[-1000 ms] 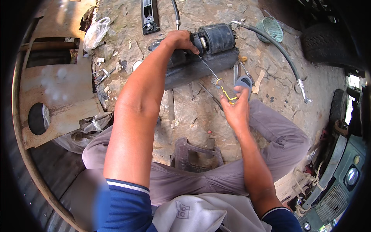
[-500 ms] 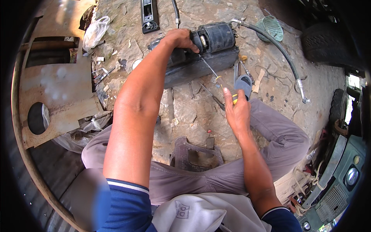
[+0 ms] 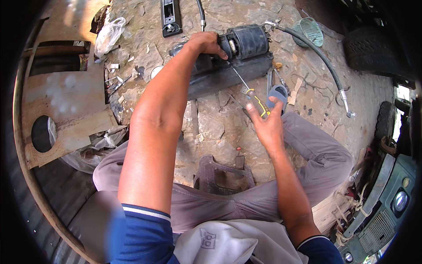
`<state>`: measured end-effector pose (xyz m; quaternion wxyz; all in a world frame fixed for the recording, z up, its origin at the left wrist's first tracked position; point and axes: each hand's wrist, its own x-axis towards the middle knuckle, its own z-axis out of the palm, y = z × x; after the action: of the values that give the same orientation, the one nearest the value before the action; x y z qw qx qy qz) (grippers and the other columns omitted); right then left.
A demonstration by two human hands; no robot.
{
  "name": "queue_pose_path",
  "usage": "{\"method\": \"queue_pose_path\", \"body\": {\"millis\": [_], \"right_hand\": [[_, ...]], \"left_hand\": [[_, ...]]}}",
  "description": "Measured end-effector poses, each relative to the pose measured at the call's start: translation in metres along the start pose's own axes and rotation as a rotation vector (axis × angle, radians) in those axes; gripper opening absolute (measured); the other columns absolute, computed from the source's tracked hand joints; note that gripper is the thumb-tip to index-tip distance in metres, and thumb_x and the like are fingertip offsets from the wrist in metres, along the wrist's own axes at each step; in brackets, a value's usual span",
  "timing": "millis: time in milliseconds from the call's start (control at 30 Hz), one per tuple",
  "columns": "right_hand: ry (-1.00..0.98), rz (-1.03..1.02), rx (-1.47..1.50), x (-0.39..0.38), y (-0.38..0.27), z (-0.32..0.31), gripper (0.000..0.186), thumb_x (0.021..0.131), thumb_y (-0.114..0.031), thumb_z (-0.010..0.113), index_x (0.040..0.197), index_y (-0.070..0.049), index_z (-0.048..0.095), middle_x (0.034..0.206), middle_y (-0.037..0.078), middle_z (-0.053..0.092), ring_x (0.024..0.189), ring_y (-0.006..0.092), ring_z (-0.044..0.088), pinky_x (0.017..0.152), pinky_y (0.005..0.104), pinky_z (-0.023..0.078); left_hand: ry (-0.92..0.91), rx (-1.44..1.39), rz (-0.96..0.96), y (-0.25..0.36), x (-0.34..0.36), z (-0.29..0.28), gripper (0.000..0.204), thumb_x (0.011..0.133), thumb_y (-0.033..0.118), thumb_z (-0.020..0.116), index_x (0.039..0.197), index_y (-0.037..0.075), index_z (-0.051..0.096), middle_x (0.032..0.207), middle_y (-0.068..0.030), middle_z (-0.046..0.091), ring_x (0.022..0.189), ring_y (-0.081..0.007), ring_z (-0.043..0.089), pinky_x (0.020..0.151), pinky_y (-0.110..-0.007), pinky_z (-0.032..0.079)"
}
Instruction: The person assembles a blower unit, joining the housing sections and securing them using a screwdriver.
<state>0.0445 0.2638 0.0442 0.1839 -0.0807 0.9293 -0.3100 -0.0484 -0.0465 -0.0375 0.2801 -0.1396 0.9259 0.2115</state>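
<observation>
Panel: brown and cut with openings, along the left edge of the stone ground [image 3: 211,123]; panel [image 3: 70,97] with a round hole near its lower corner.
Plastic bag: clear bag [image 3: 109,37], just beside the panel, toward the ground's far left corner.
Long case: black case [image 3: 171,17], at the ground's far edge.
Left hand: hand [image 3: 205,42] curved over the motor, thumb on the near side; other fingers largely hidden, so their grip cannot be told.
Motor: black, cylindrical motor [image 3: 249,42], lying on a black block [image 3: 233,77] toward the ground's far edge.
Screwdriver: yellow-and-dark handle, screwdriver [image 3: 259,103] slanting up to the motor beside the left thumb; tip contact too small to tell.
Right hand: hand [image 3: 269,127] loosely pinching the handle between thumb and fingers.
Slipper: grey-blue slipper [image 3: 278,93], just beyond the right hand.
Basket: green mesh basket [image 3: 310,30], far right corner.
Hose: black hose [image 3: 333,71], curving toward the ground's right edge.
</observation>
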Motion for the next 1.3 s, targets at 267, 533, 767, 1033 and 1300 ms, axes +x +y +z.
{"method": "queue_pose_path", "body": {"millis": [267, 533, 767, 1033, 1300], "right_hand": [[-0.181, 0.209, -0.061, 0.012, -0.003, -0.012, 0.048, 0.093, -0.035, 0.068, 0.120, 0.002, 0.050, 0.091, 0.027, 0.069, 0.086, 0.0444, 0.068, 0.079, 0.0504, 0.050], [0.007, -0.071, 0.051, 0.001, 0.003, -0.004, 0.047, 0.094, -0.036, 0.069, 0.116, 0.001, 0.052, 0.086, 0.026, 0.069, 0.079, 0.0440, 0.068, 0.072, 0.0500, 0.050], [0.032, -0.095, 0.173, -0.001, 0.004, -0.002, 0.046, 0.094, -0.035, 0.068, 0.113, 0.003, 0.050, 0.083, 0.027, 0.068, 0.077, 0.0460, 0.067, 0.070, 0.0515, 0.050], [-0.056, 0.083, -0.026, -0.002, -0.009, -0.011, 0.047, 0.097, -0.041, 0.064, 0.111, 0.003, 0.051, 0.080, 0.028, 0.067, 0.076, 0.0492, 0.066, 0.069, 0.0548, 0.048], [-0.074, 0.115, 0.066, 0.006, 0.005, -0.004, 0.045, 0.097, -0.040, 0.063, 0.109, 0.002, 0.054, 0.083, 0.028, 0.066, 0.082, 0.0456, 0.067, 0.070, 0.0515, 0.049]], "left_hand": [[-0.027, 0.007, 0.004, -0.004, 0.003, 0.000, 0.092, 0.059, 0.068, 0.082, 0.119, 0.000, 0.065, 0.115, -0.0206, 0.070, 0.111, -0.0353, 0.065, 0.094, -0.041, 0.049], [0.019, 0.008, 0.031, -0.001, 0.000, 0.003, 0.091, 0.059, 0.067, 0.083, 0.116, -0.001, 0.066, 0.112, -0.0201, 0.071, 0.110, -0.0349, 0.066, 0.093, -0.041, 0.050], [0.000, 0.002, 0.021, -0.004, 0.003, 0.003, 0.090, 0.058, 0.067, 0.084, 0.115, 0.000, 0.067, 0.112, -0.0205, 0.071, 0.109, -0.0345, 0.066, 0.091, -0.041, 0.051], [-0.011, -0.010, -0.003, -0.003, 0.001, 0.001, 0.091, 0.058, 0.067, 0.084, 0.116, 0.000, 0.066, 0.112, -0.0203, 0.071, 0.109, -0.0346, 0.066, 0.092, -0.041, 0.050], [-0.001, -0.004, 0.010, -0.007, 0.006, 0.007, 0.093, 0.058, 0.067, 0.084, 0.121, 0.001, 0.065, 0.116, -0.0196, 0.070, 0.111, -0.0344, 0.065, 0.094, -0.041, 0.050]]}}
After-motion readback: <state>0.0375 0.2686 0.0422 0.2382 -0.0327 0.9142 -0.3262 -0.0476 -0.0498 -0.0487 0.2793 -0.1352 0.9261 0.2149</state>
